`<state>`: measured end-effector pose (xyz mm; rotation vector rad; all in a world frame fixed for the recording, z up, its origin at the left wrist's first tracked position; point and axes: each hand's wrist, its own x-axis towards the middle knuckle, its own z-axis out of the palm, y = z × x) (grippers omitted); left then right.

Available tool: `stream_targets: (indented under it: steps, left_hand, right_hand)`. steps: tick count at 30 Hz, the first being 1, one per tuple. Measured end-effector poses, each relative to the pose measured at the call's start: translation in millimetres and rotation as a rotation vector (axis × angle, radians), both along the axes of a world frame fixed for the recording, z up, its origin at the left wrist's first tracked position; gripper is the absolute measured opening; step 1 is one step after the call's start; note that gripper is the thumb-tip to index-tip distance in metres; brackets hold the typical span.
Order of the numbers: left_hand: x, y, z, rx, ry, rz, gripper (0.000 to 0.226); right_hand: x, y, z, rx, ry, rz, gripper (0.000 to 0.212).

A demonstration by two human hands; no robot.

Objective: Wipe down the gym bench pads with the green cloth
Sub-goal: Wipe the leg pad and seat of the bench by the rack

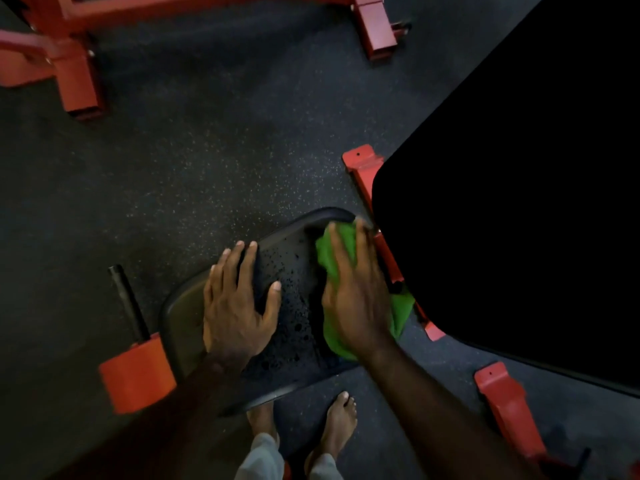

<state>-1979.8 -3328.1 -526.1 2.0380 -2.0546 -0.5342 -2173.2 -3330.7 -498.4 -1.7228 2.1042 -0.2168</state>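
A black seat pad of a red-framed gym bench lies below me, its middle dotted with wet droplets. My right hand presses the green cloth flat onto the pad's right side, with fingers spread over it; cloth shows at the fingertips and past the wrist. My left hand rests open, palm down, on the pad's left part. A large black back pad rises at the right, just beyond the cloth.
Red frame legs stand at the lower right, and a red foot with a black peg at the lower left. Another red machine base sits at the top left on the speckled rubber floor. My bare feet stand below the seat.
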Motion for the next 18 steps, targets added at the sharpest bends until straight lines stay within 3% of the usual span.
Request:
stream_targets:
  steps: [3, 8, 11, 16, 18]
  left_hand:
    - [0, 0, -2, -0.025, -0.004, -0.008, 0.071]
    - [2, 1, -1, -0.022, -0.005, -0.019, 0.072]
    - [0, 0, 0, -0.033, 0.000, 0.006, 0.071]
    - [-1, 1, -3, -0.035, -0.006, -0.001, 0.070]
    - [1, 2, -3, -0.036, -0.014, -0.001, 0.071]
  right_hand:
    - [26, -65, -1, 0.000, -0.023, -0.144, 0.084]
    - [40, -14, 4, 0.002, -0.045, 0.319, 0.079]
    - [10, 15, 4, -0.006, -0.003, 0.223, 0.086]
    - [24, -47, -1, -0.032, 0.018, -0.067, 0.086]
    - [41, -51, 2, -0.016, 0.044, -0.012, 0.083]
